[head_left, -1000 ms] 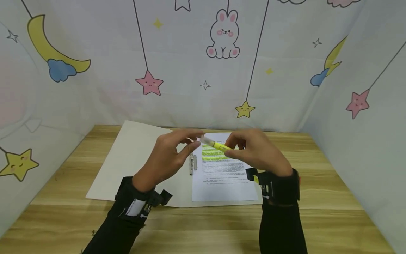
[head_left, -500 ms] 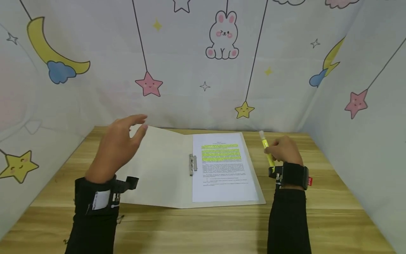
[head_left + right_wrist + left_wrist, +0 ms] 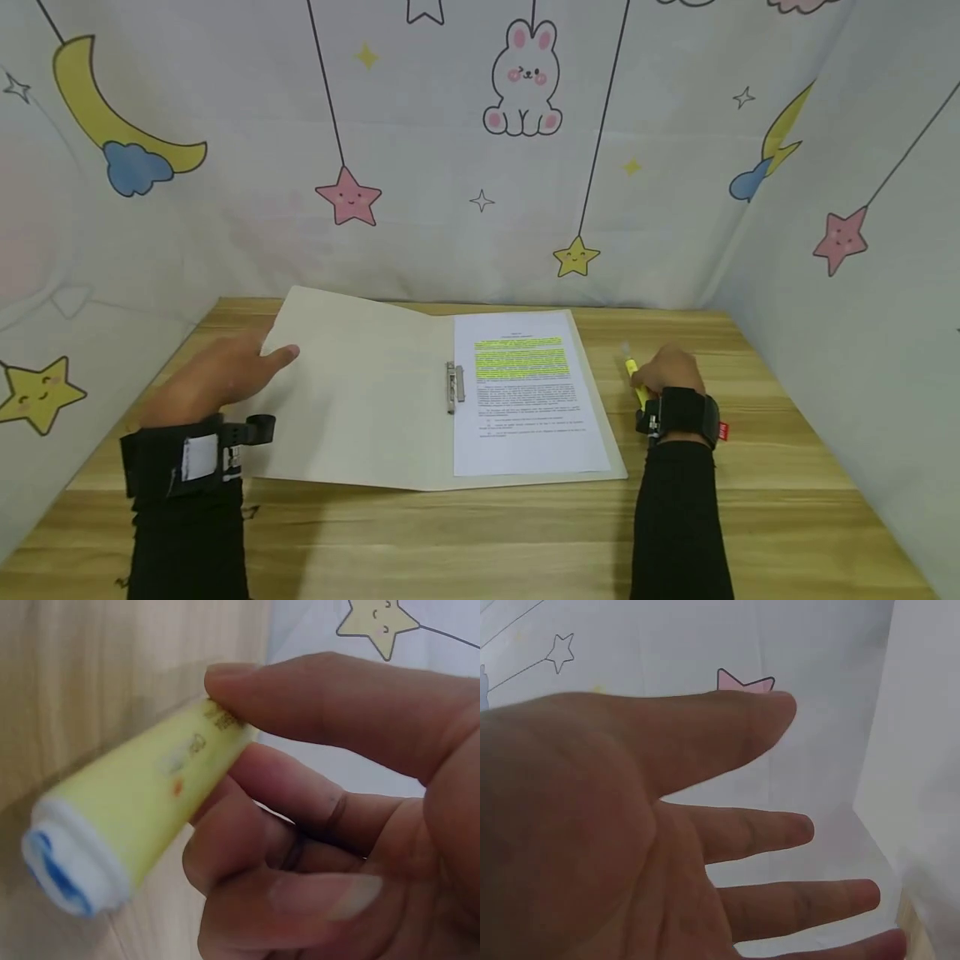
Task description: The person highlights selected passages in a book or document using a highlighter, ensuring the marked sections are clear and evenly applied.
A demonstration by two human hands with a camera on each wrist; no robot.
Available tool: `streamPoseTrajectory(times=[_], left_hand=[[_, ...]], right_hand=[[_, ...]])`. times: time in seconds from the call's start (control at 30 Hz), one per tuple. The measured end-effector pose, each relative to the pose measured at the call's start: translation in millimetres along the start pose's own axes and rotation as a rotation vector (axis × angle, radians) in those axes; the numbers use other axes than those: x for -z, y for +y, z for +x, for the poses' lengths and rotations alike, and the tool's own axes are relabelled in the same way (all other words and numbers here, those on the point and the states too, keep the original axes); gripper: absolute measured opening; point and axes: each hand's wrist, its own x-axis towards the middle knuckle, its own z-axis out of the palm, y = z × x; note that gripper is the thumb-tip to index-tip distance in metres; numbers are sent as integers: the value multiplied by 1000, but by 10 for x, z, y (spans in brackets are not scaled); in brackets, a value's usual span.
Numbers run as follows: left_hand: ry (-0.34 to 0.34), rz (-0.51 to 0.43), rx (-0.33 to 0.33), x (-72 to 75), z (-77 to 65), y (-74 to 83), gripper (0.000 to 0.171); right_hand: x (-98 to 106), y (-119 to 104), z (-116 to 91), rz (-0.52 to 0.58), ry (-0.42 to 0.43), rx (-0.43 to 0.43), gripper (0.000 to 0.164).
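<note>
My right hand [image 3: 670, 369] pinches a yellow highlighter [image 3: 632, 366] between thumb and fingers, low over the table to the right of the folder. Its clear cap end points away from me. In the right wrist view the highlighter's [image 3: 142, 802] white rear end with a blue mark faces the camera. At the left edge of the open cream folder [image 3: 360, 392] is my left hand [image 3: 213, 379], its thumb over the cover. Spread, straight fingers [image 3: 802, 907] show in the left wrist view, with nothing held. Whether they touch the folder cannot be told.
A printed sheet [image 3: 528, 458] with yellow-highlighted lines lies on the folder's right side, beside a metal clip [image 3: 452, 388] at the spine. The wooden table [image 3: 450, 542] ends at a patterned cloth backdrop [image 3: 435, 258] behind and at both sides.
Both hands have moved apart from above the sheet. The right hand has carried the highlighter right and lowered it to the table; the left has moved left and down to the folder's edge.
</note>
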Motion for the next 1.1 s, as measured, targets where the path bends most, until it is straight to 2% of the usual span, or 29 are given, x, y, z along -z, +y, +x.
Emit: streamPoseTrajectory(times=[0.1, 0.27, 0.37, 0.5, 0.63, 0.73, 0.83, 0.97, 1.1], left_hand=[[-52, 4, 57, -22, 35, -28, 80], [-100, 0, 105, -27, 76, -51, 80], [-111, -18, 100, -16, 73, -99, 80], [-120, -64, 99, 6, 36, -201, 82], [-126, -141, 86, 55, -27, -289, 82], [-119, -166, 40, 116, -84, -309, 81], [-106, -181, -15, 174, -174, -280, 79], [-77, -249, -122, 244, -323, -192, 71], [-40, -343, -302, 267, -402, -26, 57]], right_hand=[[-45, 23, 8, -19, 9, -7, 20], [-103, 50, 12, -19, 15, 2, 27], [-122, 62, 12, -7, 23, 1, 32], [-115, 59, 12, -2, 37, 2, 28], [-49, -48, -21, 6, 35, 64, 29], [-48, -196, -45, 6, -17, 158, 26], [-149, -337, -28, -4, -93, 216, 30], [-308, -472, 32, -34, -168, 177, 29], [-408, -492, 91, -77, -173, 117, 24]])
